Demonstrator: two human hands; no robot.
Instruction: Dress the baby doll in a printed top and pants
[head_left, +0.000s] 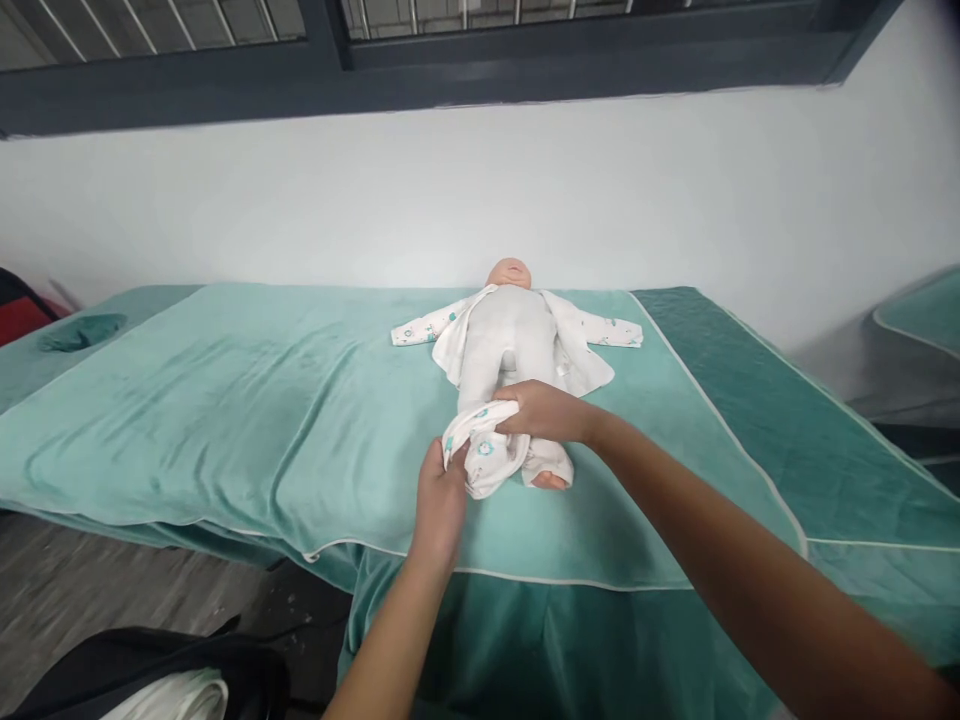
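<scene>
A baby doll (510, 272) lies on its back, head toward the wall, in a pale one-piece (510, 320). Over that, a white printed baby jacket (589, 365) hangs unfastened, its sleeves spread to both sides. At the doll's legs, white printed baby pants (487, 465) are bunched around the leg on the left; that foot is hidden. My left hand (442, 490) grips the near left edge of the pants' cloth. From above, my right hand (544, 410) pinches their upper edge. The doll's other foot (550, 481) pokes out of a white cuff.
The doll rests on a bed with a light green cover (225, 400), against a white wall (300, 200). A face hole (82, 333) shows at the bed's left end. A black bag (165, 670) with white cloth stands at the lower left.
</scene>
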